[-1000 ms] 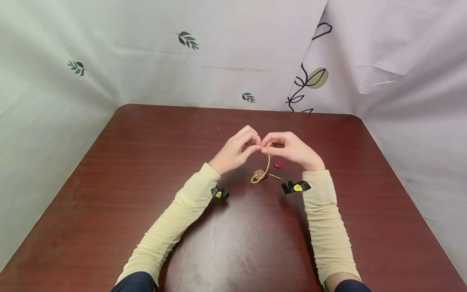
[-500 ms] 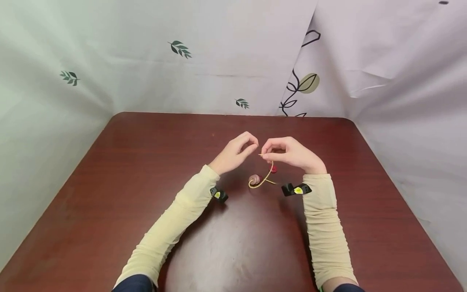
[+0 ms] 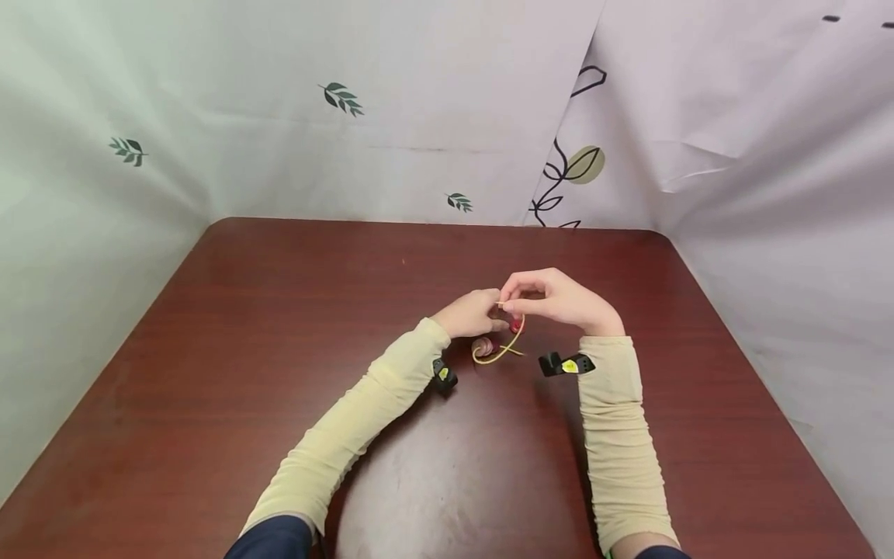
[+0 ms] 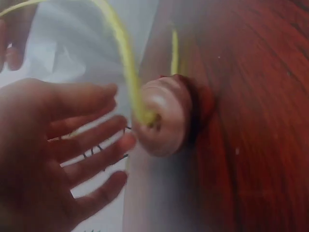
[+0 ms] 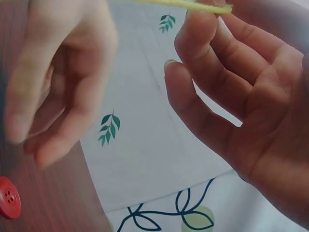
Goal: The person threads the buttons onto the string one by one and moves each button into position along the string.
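My right hand [image 3: 562, 299] pinches a yellow string [image 3: 514, 338] near one end, at the fingertips. From there the string hangs in a curve to a stack of pinkish-brown buttons [image 3: 482, 346], low on the table. In the left wrist view the string [image 4: 124, 53] enters a hole in the face of the stack [image 4: 166, 130]; another length shows behind it. My left hand [image 3: 469, 314] reaches down beside the right one, fingers loosely extended and holding nothing. A separate red button [image 5: 8, 197] lies below it, partly hidden in the head view.
The dark red-brown table [image 3: 279, 310] spreads around both hands. Pale cloth [image 3: 419, 116] with leaf prints hangs behind and at the sides. Black wrist cameras [image 3: 567, 364] sit on both sleeves.
My left hand has separated from the right fingertips and moved down and right toward the red button. The right hand keeps its pinch on the string. The head view has shifted slightly.
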`<state>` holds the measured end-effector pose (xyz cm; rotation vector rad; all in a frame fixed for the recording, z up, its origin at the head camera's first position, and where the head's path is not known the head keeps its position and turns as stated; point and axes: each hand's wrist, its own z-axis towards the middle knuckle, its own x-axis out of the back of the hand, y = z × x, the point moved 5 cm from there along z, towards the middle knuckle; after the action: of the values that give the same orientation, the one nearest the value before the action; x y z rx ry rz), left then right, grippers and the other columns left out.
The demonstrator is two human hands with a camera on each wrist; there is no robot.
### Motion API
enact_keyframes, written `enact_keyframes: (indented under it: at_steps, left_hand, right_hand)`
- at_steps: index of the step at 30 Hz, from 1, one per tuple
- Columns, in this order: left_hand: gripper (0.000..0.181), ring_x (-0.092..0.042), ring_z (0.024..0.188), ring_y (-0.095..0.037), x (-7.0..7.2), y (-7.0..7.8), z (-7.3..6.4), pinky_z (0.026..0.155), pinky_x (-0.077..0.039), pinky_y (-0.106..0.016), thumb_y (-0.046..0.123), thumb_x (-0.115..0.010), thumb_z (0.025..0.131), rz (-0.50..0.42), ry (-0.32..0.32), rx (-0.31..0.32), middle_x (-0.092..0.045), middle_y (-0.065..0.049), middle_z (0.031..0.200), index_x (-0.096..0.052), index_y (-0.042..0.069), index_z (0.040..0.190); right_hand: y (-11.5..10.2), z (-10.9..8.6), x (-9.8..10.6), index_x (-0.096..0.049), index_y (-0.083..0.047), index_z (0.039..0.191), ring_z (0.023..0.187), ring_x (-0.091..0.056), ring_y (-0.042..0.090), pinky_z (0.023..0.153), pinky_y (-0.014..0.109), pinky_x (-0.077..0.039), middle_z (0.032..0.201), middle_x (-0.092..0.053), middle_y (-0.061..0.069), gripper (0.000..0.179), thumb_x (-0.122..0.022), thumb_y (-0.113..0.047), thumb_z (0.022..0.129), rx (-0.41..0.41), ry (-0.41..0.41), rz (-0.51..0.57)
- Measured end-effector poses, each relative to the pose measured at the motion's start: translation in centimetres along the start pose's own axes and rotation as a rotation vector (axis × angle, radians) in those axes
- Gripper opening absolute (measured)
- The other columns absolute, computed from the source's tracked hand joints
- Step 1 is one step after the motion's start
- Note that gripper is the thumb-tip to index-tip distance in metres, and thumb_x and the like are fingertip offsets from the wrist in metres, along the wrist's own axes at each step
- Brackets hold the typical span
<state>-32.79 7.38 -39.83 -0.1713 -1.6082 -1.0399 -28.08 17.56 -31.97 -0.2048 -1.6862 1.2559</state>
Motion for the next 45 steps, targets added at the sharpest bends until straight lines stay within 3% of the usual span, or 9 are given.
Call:
enact_keyframes:
  at_steps: [5, 9, 13, 21, 27, 30, 34, 38, 45]
  left_hand:
    - [0.022, -0.055, 0.080, -0.010, -1.1, 0.3, 0.5, 0.075, -0.043, -0.022, 0.027, -0.067, 0.078, 0.008, -0.065, 0.029, -0.061, 0.002, 0.090, -0.060, 0.015, 0.094]
    - [0.024, -0.056, 0.083, -0.011, -1.5, 0.8, 0.7, 0.076, -0.044, -0.022, 0.028, -0.070, 0.075, 0.024, -0.098, 0.048, -0.062, 0.001, 0.095, -0.062, 0.015, 0.094]
    - [0.024, -0.056, 0.085, -0.012, -1.5, 1.2, 1.0, 0.077, -0.044, -0.022, 0.026, -0.072, 0.073, 0.074, -0.078, 0.057, -0.062, 0.001, 0.095, -0.063, 0.015, 0.092]
    - [0.020, -0.054, 0.077, -0.009, -1.9, 0.6, 1.8, 0.071, -0.043, -0.019, 0.027, -0.072, 0.070, 0.063, -0.081, 0.072, -0.060, 0.006, 0.088, -0.061, 0.019, 0.084]
    - [0.012, -0.054, 0.066, -0.007, -2.4, 0.3, 2.0, 0.062, -0.041, -0.016, 0.025, -0.068, 0.071, 0.049, -0.096, 0.046, -0.059, 0.007, 0.077, -0.061, 0.019, 0.077]
    - [0.012, -0.055, 0.065, -0.007, -2.3, 0.4, 2.0, 0.061, -0.042, -0.017, 0.028, -0.069, 0.071, 0.062, -0.111, 0.062, -0.061, 0.008, 0.075, -0.062, 0.021, 0.078]
    - [0.014, -0.056, 0.068, -0.006, -1.3, 0.3, 1.4, 0.063, -0.043, -0.018, 0.032, -0.070, 0.069, 0.064, -0.113, 0.089, -0.063, 0.010, 0.076, -0.065, 0.024, 0.078]
    - [0.018, -0.052, 0.065, -0.007, 0.3, 0.0, 0.7, 0.061, -0.042, -0.019, 0.031, -0.070, 0.068, 0.071, -0.089, 0.057, -0.059, 0.007, 0.071, -0.063, 0.019, 0.079]
    - [0.026, -0.055, 0.068, -0.009, 4.1, -0.3, -2.1, 0.063, -0.043, -0.019, 0.026, -0.068, 0.072, 0.067, -0.009, 0.022, -0.062, 0.001, 0.075, -0.064, 0.010, 0.092]
  right_hand:
    - [0.5, 0.2, -0.3, -0.059, -0.003, 0.093, 0.069, -0.058, 0.029, 0.065, 0.028, -0.048, 0.075, -0.061, 0.015, 0.020, -0.062, -0.021, 0.083, 0.034, -0.025, 0.010]
    - [0.6, 0.2, -0.4, -0.060, -0.008, 0.090, 0.069, -0.058, 0.027, 0.066, 0.029, -0.048, 0.075, -0.060, 0.013, 0.015, -0.063, -0.021, 0.083, 0.030, -0.029, 0.006]
    - [0.5, 0.3, -0.4, -0.061, -0.011, 0.088, 0.069, -0.057, 0.025, 0.067, 0.028, -0.047, 0.072, -0.060, 0.011, 0.012, -0.063, -0.021, 0.083, 0.032, -0.033, -0.009]
    - [0.6, 0.3, -0.3, -0.060, -0.004, 0.089, 0.071, -0.056, 0.017, 0.068, 0.025, -0.046, 0.072, -0.059, 0.009, 0.012, -0.063, -0.014, 0.083, 0.025, -0.038, -0.030]
    - [0.8, 0.3, -0.5, -0.059, -0.004, 0.089, 0.070, -0.056, 0.026, 0.068, 0.027, -0.046, 0.074, -0.058, 0.017, 0.008, -0.061, -0.010, 0.083, 0.006, -0.052, -0.016]
    - [0.8, 0.3, -0.6, -0.059, -0.002, 0.089, 0.070, -0.056, 0.028, 0.067, 0.028, -0.047, 0.072, -0.059, 0.016, 0.009, -0.061, -0.008, 0.083, 0.003, -0.054, -0.011]
    - [0.7, 0.5, -0.7, -0.059, -0.004, 0.088, 0.069, -0.057, 0.026, 0.065, 0.026, -0.047, 0.072, -0.059, 0.014, 0.009, -0.060, -0.012, 0.085, 0.005, -0.065, -0.013]
    - [0.7, 0.7, -0.7, -0.060, -0.005, 0.089, 0.069, -0.057, 0.023, 0.064, 0.027, -0.047, 0.073, -0.059, 0.013, 0.014, -0.060, -0.018, 0.085, 0.006, -0.069, -0.032]
    - [1.1, 0.6, -0.6, -0.059, -0.014, 0.090, 0.070, -0.058, 0.026, 0.064, 0.026, -0.047, 0.072, -0.060, 0.011, 0.006, -0.059, -0.017, 0.086, -0.045, -0.025, -0.072]
